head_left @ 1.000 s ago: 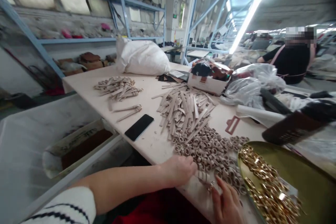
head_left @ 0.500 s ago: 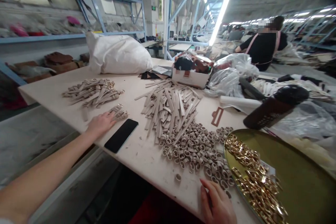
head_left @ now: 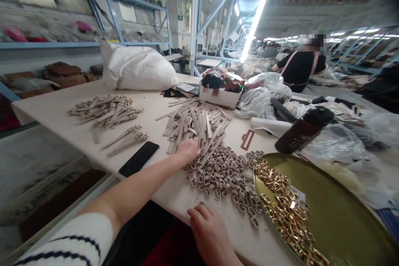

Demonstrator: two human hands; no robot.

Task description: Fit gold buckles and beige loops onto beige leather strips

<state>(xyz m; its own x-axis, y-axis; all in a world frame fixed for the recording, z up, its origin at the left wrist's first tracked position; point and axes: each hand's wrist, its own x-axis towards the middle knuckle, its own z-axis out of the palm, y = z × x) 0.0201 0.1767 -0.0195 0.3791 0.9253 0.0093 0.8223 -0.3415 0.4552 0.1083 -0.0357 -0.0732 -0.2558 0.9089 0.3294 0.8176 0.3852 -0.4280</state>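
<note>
My left hand [head_left: 188,149] reaches over the table onto the near edge of a heap of flat beige strips [head_left: 195,122]; its fingers curl down on the strips, and what they grip is hidden. My right hand [head_left: 209,232] rests at the table's front edge, fingers bent, just in front of a pile of small beige loops [head_left: 222,172]. Whether it holds a loop I cannot make out. A round brass-coloured tray [head_left: 336,212] at the right carries several gold buckles [head_left: 288,212].
A black phone [head_left: 139,158] lies left of my arm. Finished strips lie in two piles [head_left: 104,110] [head_left: 127,138]. Further back are a white sack [head_left: 137,68], a cardboard box [head_left: 220,93], plastic bags [head_left: 264,95] and a dark bottle [head_left: 304,129]. A person works beyond.
My left hand left the small strip pile by the phone and moved right to the big heap of strips. My right hand stayed at the front edge; the view shifted slightly.
</note>
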